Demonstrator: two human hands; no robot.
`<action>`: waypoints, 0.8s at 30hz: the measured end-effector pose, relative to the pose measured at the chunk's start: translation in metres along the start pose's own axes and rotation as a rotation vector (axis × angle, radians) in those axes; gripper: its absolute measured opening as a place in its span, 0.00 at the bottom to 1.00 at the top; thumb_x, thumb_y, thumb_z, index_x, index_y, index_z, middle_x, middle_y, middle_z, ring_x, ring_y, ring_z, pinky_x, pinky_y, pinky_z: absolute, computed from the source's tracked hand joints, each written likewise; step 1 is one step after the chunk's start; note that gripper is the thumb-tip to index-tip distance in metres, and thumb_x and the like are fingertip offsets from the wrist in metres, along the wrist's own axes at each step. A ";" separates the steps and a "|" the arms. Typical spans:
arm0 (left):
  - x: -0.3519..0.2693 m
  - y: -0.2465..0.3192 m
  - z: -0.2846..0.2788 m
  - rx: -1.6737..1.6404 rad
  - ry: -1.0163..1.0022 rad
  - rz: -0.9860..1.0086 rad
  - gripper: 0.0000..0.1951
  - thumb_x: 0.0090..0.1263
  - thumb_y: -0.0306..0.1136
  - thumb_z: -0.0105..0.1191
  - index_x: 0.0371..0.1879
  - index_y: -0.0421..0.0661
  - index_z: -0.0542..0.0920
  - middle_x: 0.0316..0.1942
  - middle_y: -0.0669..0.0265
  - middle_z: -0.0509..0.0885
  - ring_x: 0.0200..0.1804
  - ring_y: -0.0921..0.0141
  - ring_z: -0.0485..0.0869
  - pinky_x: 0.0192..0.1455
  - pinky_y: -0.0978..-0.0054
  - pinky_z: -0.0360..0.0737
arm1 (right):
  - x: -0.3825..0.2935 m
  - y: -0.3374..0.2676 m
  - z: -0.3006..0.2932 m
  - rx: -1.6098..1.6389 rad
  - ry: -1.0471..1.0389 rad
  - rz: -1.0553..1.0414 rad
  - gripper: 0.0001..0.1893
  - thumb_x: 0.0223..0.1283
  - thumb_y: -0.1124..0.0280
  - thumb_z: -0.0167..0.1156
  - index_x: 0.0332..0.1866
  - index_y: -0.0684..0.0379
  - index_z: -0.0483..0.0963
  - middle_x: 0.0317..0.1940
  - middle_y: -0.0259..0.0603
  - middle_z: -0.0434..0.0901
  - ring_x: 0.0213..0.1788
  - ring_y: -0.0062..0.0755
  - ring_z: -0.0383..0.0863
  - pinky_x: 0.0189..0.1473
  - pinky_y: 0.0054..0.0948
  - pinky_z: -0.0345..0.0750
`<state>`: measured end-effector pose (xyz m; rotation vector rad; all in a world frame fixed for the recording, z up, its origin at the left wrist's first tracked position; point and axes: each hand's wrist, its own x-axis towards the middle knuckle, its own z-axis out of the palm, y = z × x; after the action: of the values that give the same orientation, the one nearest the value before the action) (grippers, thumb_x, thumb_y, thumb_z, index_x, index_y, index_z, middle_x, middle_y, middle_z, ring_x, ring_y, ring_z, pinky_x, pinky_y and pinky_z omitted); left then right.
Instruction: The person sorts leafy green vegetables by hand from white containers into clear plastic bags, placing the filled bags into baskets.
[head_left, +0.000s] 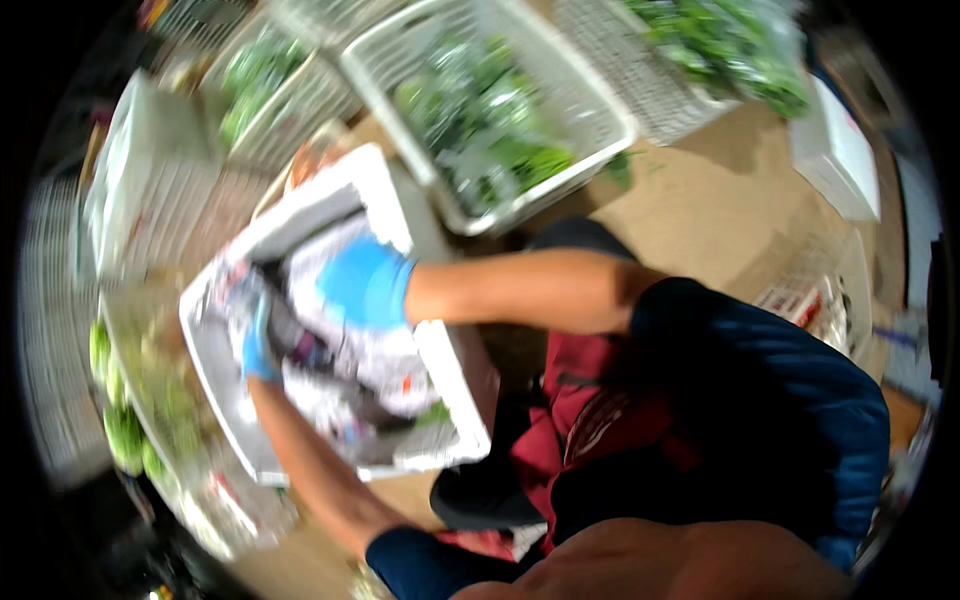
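A white foam box (247, 442) stands tilted in the picture before me. Inside it lie pale printed-paper-like bundles (390, 360), blurred by motion. My right hand (364, 285), in a blue glove, reaches over the near wall and rests on a bundle; its fingertips are lost in the blur. Along the far left side, my left hand (260, 337), also blue-gloved, touches a crumpled, clear plastic-like wrapping (244, 296). Whether its fingers close on the wrapping is unclear. A bit of green leaf (433, 414) shows in the box's lower corner.
A white plastic crate (600, 127) with bagged leafy greens (480, 112) adjoins the box. More greens (720, 52) lie at the upper right, near a white box (836, 154). Stacked crates (150, 180) and bagged pale-green vegetables (124, 427) stand to the left.
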<state>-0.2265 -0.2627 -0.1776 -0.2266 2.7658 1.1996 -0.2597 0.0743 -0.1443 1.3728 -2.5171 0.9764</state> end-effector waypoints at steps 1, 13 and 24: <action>0.003 -0.045 -0.022 0.757 0.138 0.215 0.34 0.83 0.41 0.41 0.84 0.42 0.52 0.85 0.57 0.52 0.85 0.61 0.50 0.86 0.64 0.45 | 0.002 -0.010 0.000 0.039 -0.024 0.010 0.07 0.52 0.66 0.62 0.27 0.56 0.84 0.24 0.49 0.84 0.28 0.50 0.86 0.30 0.47 0.80; -0.101 0.035 -0.031 -0.739 0.226 -0.036 0.36 0.78 0.54 0.51 0.80 0.46 0.63 0.73 0.59 0.73 0.69 0.59 0.76 0.74 0.57 0.71 | -0.016 0.001 -0.025 -0.197 -0.054 -0.021 0.07 0.53 0.63 0.65 0.31 0.54 0.85 0.28 0.41 0.86 0.29 0.43 0.87 0.24 0.45 0.74; -0.360 0.069 -0.040 -1.157 0.739 -0.310 0.39 0.77 0.59 0.50 0.79 0.43 0.65 0.76 0.54 0.72 0.75 0.56 0.71 0.80 0.54 0.64 | -0.013 0.007 0.003 0.028 -0.101 -0.049 0.11 0.52 0.62 0.61 0.23 0.56 0.82 0.23 0.52 0.83 0.25 0.55 0.83 0.29 0.52 0.78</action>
<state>0.1121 -0.2128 -0.0411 -1.3297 1.8615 2.8364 -0.2568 0.0846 -0.1551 1.5209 -2.5368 0.9608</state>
